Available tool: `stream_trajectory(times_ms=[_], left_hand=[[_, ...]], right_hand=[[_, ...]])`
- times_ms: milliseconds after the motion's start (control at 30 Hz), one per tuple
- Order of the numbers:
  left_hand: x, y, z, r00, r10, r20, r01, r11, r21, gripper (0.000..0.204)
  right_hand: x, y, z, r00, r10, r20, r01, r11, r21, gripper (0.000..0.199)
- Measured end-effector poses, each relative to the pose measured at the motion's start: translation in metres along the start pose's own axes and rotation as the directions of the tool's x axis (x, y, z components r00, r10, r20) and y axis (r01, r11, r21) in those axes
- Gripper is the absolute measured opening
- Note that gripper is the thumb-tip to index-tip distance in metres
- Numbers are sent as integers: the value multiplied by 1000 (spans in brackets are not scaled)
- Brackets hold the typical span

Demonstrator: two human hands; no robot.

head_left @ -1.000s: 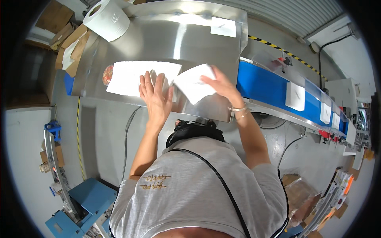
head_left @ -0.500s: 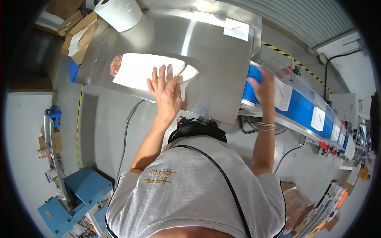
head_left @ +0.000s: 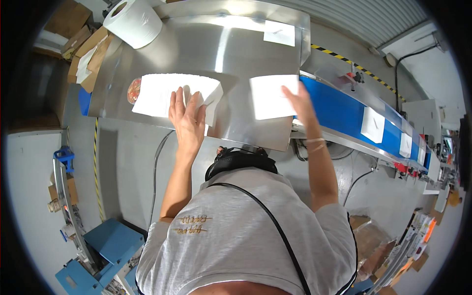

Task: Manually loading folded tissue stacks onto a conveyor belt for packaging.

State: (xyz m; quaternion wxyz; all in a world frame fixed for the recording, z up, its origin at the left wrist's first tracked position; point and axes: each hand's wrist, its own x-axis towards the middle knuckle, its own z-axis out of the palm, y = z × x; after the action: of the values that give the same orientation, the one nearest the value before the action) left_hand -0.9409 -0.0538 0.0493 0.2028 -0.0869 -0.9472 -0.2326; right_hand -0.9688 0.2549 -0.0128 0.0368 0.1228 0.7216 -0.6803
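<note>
One big steel table here, with a blue conveyor belt at its right side. Pile of white sheets near the front edge, fat white roll at the far left corner. A loose sheet's by the belt, right hand pinching its edge. Left hand's on the pile, fingers loosely apart. Reddish round thing at the pile's left end.
</note>
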Motion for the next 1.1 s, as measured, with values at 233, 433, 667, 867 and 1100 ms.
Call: stream_trajectory(times_ms=[233, 433, 667, 867, 1100], left_hand=[[-1, 0, 8, 997, 25, -76, -30, 998, -59, 30], [3, 4, 5, 999, 21, -37, -25, 995, -92, 26], [8, 3, -7, 997, 60, 48, -53, 990, -133, 37], [6, -18, -7, 1000, -18, -8, 18, 1000, -23, 37], [7, -18, -1, 997, 2, -72, -7, 997, -73, 30]], right_hand=[[-17, 25, -108, 730, -379, -568, -336, 526, -782, 51], [-2, -23, -1, 818, -525, 236, 538, 554, -635, 62], [17, -30, 107, 623, -561, 545, 780, 404, -477, 47], [-1, -8, 23, 995, -99, -3, 99, 995, -3, 39], [-8, 16, -98, 779, -281, -561, -188, 748, -636, 46]])
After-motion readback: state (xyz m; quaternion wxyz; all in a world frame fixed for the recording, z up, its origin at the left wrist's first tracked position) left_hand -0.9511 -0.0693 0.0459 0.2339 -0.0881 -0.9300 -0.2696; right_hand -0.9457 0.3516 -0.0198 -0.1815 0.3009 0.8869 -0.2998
